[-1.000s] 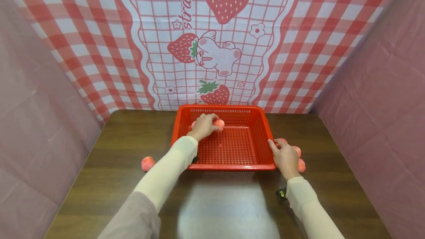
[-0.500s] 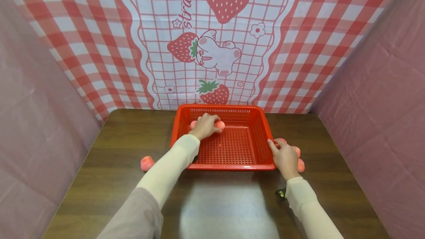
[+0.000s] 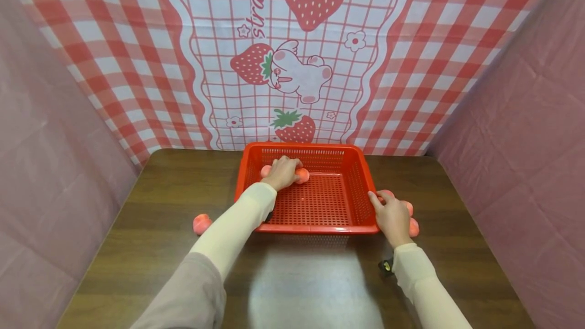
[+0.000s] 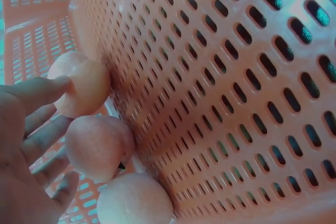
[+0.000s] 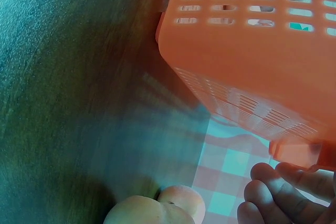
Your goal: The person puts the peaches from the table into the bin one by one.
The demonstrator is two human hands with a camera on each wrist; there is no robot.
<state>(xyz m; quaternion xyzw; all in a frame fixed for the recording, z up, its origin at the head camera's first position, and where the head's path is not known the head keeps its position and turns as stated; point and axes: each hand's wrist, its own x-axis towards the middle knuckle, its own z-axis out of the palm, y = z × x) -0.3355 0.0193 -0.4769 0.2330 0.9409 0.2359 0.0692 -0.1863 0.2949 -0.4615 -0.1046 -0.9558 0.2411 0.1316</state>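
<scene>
In the head view my left hand point(image 3: 282, 172) reaches into the red plastic basket point(image 3: 315, 229) and holds a peach point(image 3: 302, 175) near the back wall. The left wrist view shows its thumb pressed on that peach point(image 4: 88, 90), fingers behind. Two more, a middle peach point(image 4: 100, 145) and a near peach point(image 4: 135, 203), continue the row along the basket wall. My right hand point(image 3: 392, 217) grips the basket's right rim, thumb toward the inside. Beyond its fingers, outside the basket, lie several peaches point(image 3: 408, 208), partly hidden by the hand.
A lone pinkish peach point(image 3: 201, 224) lies on the wooden table point(image 3: 151, 197) left of the basket, beside the left sleeve. Behind the basket hangs a strawberry-print checked cloth point(image 3: 301, 65). Pink cloths point(image 3: 516, 116) close off both sides.
My left hand has sunk slightly in the basket, and the peach it holds sits a little lower. The right hand stays at the rim.
</scene>
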